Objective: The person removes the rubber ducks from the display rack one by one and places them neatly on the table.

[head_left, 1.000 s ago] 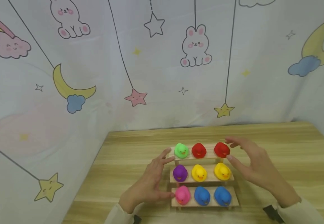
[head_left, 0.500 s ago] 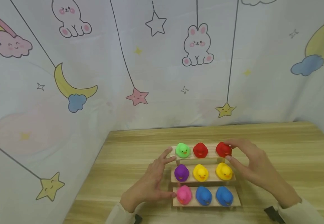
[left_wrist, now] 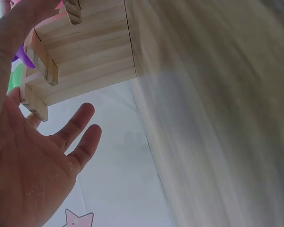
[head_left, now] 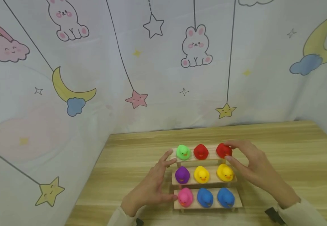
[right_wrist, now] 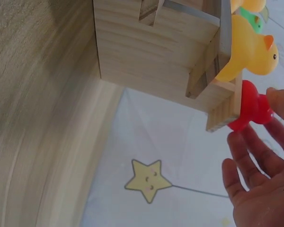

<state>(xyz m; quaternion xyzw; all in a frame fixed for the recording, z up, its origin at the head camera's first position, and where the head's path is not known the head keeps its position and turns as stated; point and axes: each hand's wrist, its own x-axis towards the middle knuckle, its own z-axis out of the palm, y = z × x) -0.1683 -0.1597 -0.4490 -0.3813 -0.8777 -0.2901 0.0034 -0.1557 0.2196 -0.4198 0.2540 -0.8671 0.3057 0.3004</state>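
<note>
A three-tier wooden rack point(head_left: 214, 203) carries rubber ducks in rows. My right hand point(head_left: 257, 169) pinches the red rubber duck point(head_left: 223, 150) at the right end of the top tier between thumb and fingers. That duck still sits on its tier; the right wrist view shows the thumb point(right_wrist: 281, 103) by its head. On the other side, my left hand point(head_left: 147, 190) spans the rack's left end with fingers spread. Its fingertips touch the top tier near the green duck point(head_left: 182, 152). The left thumb lies at the bottom tier beside the pink duck point(head_left: 185, 197).
Another red duck point(head_left: 201, 152) stands mid-top. A purple duck point(head_left: 182, 175) and two yellow ducks point(head_left: 201, 174) fill the middle tier. Two blue ducks point(head_left: 205, 197) share the bottom tier. The wood-grain table point(head_left: 132, 150) meets a printed white cloth point(head_left: 163, 116) at the back.
My right fingers have closed in from just right of the end red duck and now touch it. The left hand keeps its place at the rack. The head view shifts slightly.
</note>
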